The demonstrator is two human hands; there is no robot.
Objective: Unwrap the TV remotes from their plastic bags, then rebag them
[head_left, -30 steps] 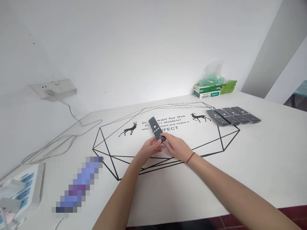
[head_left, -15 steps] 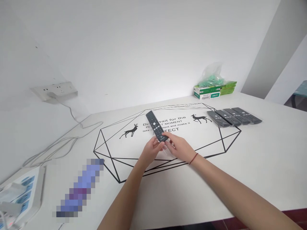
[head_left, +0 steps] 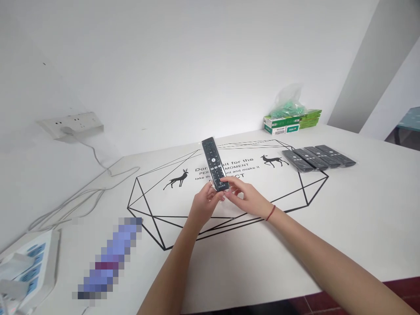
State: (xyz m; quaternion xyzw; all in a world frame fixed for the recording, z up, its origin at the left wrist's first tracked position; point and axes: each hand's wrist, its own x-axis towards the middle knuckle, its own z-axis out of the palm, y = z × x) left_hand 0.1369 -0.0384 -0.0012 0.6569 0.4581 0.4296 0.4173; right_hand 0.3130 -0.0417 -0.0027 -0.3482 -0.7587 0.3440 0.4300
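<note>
A black remote control (head_left: 214, 162) in a clear plastic sleeve is held up over the middle of the table, tilted with its buttons facing me. My left hand (head_left: 204, 204) is closed at its lower left end, thumb and fingers pinching the sleeve's near edge. On the lower right, my right hand (head_left: 246, 197) grips the same end, its index finger lying across the lower buttons and its thumb underneath. Some of my fingertips are hidden behind the remote. Several more sleeved black remotes (head_left: 318, 158) lie side by side at the right of the table.
Green and white boxes (head_left: 282, 124) with a clear bag (head_left: 289, 105) on top stand at the back right. At the left are a power strip (head_left: 39, 267), loose white cables (head_left: 88, 192) and a pixelated blue object (head_left: 113, 258). A socket (head_left: 74, 124) is on the wall.
The remote has turned more upright, its far end higher, and its sleeve shows more clearly. Both hands keep hold of its near end.
</note>
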